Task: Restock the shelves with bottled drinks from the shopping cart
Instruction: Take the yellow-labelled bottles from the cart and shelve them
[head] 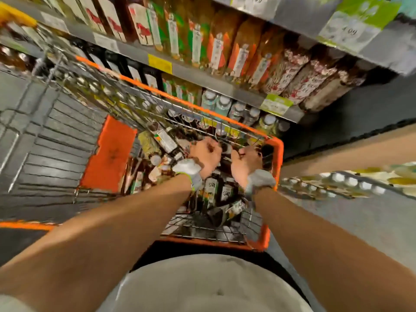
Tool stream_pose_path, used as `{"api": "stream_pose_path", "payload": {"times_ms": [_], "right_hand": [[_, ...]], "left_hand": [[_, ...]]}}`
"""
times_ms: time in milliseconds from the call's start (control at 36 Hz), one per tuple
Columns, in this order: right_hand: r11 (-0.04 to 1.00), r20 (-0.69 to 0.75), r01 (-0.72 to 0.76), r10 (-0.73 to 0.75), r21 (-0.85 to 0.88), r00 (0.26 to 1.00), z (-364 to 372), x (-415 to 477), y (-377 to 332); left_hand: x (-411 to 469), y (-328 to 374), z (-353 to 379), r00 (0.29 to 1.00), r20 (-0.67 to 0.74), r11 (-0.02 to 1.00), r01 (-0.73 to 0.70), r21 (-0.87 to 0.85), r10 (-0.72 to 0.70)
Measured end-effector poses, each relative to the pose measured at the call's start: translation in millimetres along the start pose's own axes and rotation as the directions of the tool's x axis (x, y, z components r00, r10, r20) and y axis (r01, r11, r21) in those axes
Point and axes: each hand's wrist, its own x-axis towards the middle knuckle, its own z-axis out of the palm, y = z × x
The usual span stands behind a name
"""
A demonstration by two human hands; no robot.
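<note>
An orange-rimmed wire shopping cart [278, 154] stands in front of me, holding several bottled drinks [211, 190] with dark bodies and labels. Both my arms reach down into it. My left hand [206, 154] is near the cart's far wire side, fingers curled downward round the top of a dark bottle. My right hand [246, 162] is beside it near the cart's right corner, fingers also curled round a dark bottle top. The picture is blurred and the hands hide most of both bottles. The shelves [202, 79] above the cart hold rows of tea bottles.
The orange child-seat flap [110, 154] lies at the cart's left. Price tags [276, 104] hang on the shelf edges. The lowest shelf has white-capped bottles [222, 104] right behind the cart. Another row of white-capped bottles [342, 181] is at the right, above grey floor.
</note>
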Motion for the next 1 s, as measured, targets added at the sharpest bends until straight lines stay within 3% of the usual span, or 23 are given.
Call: {"api": "stream_pose_path", "payload": {"times_ms": [139, 250, 611, 694, 750, 833, 1000], "right_hand": [[0.989, 0.039, -0.018, 0.024, -0.149, 0.999, 33.2, -1.0, 57.2], [0.970, 0.089, 0.012, 0.010, -0.245, 0.996, 49.7, 9.9, 88.1], [0.908, 0.186, -0.018, 0.105, -0.418, 0.977, 52.6, 47.4, 123.5], [0.877, 0.272, 0.074, 0.066, -0.475, 0.960, 48.0, 54.2, 124.5], [0.896, 0.292, 0.098, 0.037, -0.434, 0.956, 44.2, 56.9, 126.6], [0.955, 0.255, 0.006, 0.073, -0.296, 0.964, 46.0, 62.1, 131.2], [0.950, 0.318, 0.029, 0.075, -0.311, 0.945, 53.6, 62.7, 136.5]], "left_hand": [[-13.2, -41.8, 43.2, 0.996, 0.085, 0.997, 0.044, -0.063, -0.038], [-12.8, -55.0, 66.8, 0.969, 0.215, 0.992, 0.115, 0.058, -0.125], [-16.4, -83.3, 154.3, 0.886, 0.241, 0.900, 0.427, -0.085, -0.397], [-16.1, -89.5, 167.6, 0.873, 0.235, 0.884, 0.458, -0.098, -0.427], [-15.2, -90.1, 177.2, 0.873, 0.193, 0.875, 0.473, -0.103, -0.449], [-11.1, -91.2, 181.1, 0.862, 0.102, 0.853, 0.507, -0.121, -0.497], [-7.5, -98.3, 166.9, 0.873, 0.156, 0.879, 0.474, -0.047, -0.462]]}}
